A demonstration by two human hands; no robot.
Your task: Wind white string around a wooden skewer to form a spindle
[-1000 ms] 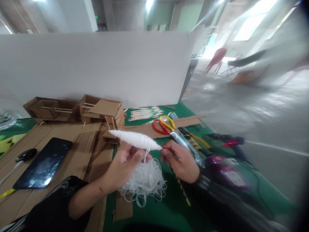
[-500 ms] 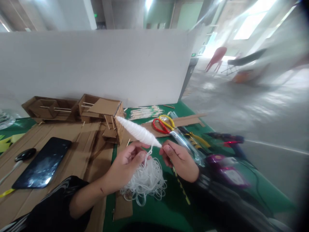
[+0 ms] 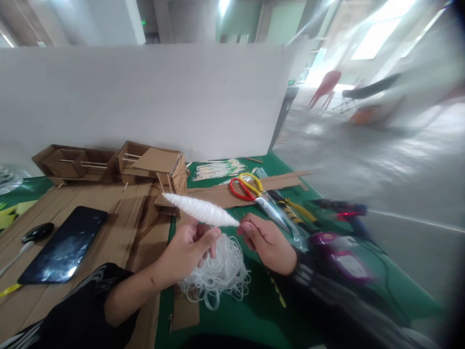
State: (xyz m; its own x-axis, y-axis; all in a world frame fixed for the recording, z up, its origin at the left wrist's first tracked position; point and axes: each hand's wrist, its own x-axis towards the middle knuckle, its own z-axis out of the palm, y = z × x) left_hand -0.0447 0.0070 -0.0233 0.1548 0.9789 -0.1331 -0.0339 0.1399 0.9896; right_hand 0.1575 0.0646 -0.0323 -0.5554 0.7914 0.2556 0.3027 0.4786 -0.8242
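My right hand [image 3: 267,242] pinches the right tip of a tapered spindle [image 3: 201,209] wound thickly with white cord. The spindle points to the left and tilts slightly up at its far tip. Just below it, my left hand [image 3: 192,245] has its fingers curled and thumb pressed in on the white cord; the exact grip is partly hidden. Under both hands a loose heap of white cord [image 3: 223,274] lies on the green table.
Cardboard boxes with sticks [image 3: 152,162] stand at the back left. A phone [image 3: 65,245] lies on cardboard sheets [image 3: 119,223]. Scissors [image 3: 271,208], pliers [image 3: 298,211], a purple-edged package [image 3: 345,261] and a blurred power tool [image 3: 341,208] lie on the right. Wooden sticks [image 3: 218,169] lie behind.
The spindle's far tip has swung down and left, so it lies flatter. My left hand has shifted slightly down and left, beneath the spindle. My right hand stays nearly in place.
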